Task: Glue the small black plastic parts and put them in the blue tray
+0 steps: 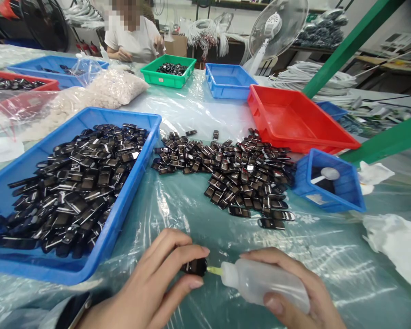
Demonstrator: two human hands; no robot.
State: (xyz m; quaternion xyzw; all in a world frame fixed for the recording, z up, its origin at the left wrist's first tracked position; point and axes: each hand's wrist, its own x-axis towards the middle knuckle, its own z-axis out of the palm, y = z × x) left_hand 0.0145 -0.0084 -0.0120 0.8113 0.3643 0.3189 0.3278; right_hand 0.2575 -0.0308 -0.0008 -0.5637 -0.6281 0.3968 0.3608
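Note:
My left hand pinches a small glossy black plastic piece between thumb and fingers, low over the table. In my right hand lies a translucent white squeeze bottle, tipped on its side. The bottle's thin yellowish nozzle points left and meets the end of the black piece, or nearly so; I cannot tell whether they touch. Ahead of my hands spreads a loose pile of similar black pieces. To the left, a large blue tray holds many more of them.
A small blue bin with a white scoop stands right of the pile, before a red tray. White cloth lies at right. Farther back are a green tray, a blue tray and a seated person.

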